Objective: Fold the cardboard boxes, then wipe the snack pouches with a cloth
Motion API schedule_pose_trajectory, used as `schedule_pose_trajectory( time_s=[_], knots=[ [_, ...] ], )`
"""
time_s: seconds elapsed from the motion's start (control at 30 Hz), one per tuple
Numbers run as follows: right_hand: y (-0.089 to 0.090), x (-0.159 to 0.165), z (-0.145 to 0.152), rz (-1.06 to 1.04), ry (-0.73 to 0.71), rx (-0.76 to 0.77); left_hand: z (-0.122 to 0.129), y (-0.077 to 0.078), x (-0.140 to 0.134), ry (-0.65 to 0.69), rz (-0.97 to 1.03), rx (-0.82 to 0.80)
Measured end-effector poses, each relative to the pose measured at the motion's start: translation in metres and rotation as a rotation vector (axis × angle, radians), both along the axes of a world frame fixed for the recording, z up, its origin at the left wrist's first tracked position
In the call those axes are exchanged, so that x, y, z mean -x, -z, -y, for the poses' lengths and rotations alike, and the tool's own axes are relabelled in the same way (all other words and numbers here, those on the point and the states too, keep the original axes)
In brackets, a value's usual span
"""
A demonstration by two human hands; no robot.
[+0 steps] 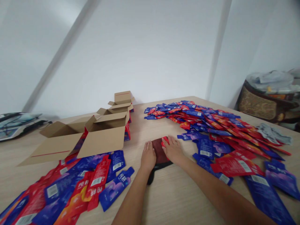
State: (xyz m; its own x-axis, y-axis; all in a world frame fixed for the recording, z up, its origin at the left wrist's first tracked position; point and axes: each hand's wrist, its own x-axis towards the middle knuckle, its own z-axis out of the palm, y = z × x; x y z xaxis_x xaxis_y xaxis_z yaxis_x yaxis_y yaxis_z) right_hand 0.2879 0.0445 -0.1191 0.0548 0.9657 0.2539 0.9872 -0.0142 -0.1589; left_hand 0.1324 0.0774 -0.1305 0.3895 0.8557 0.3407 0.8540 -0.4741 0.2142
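Observation:
A dark reddish-brown flat piece with a black edge point(160, 153), like a cloth or pad, lies on the table in front of me. My left hand point(148, 156) rests flat along its left side, fingers stretched forward. On its upper right lies my right hand point(173, 150), fingers extended over a small red piece point(165, 139) that it partly covers; what this is I cannot make out. Something black, like a strap point(151, 177), sticks out below the left wrist. Nearest on the left is a blue pouch point(116, 188); on the right, another blue pouch point(206, 148).
Open cardboard boxes point(103, 142) stand in a row on the left. A heap of red and blue pouches point(203, 117) spreads along the right, with grey gloves point(273, 133) on its edge. More pouches point(58, 190) lie front left. A patterned brown chair point(256, 101) stands beyond the table.

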Motion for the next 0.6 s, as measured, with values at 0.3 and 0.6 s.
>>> schedule_pose_trajectory(
  time_s=[0.3, 0.6],
  knots=[
    [-0.033, -0.021, 0.013, 0.033, 0.176, -0.061, 0.001, 0.003, -0.001, -0.012, 0.044, -0.019],
    [-0.062, 0.029, 0.01, -0.081, -0.114, -0.143, 0.002, -0.001, -0.002, 0.004, 0.011, -0.046]
  ],
)
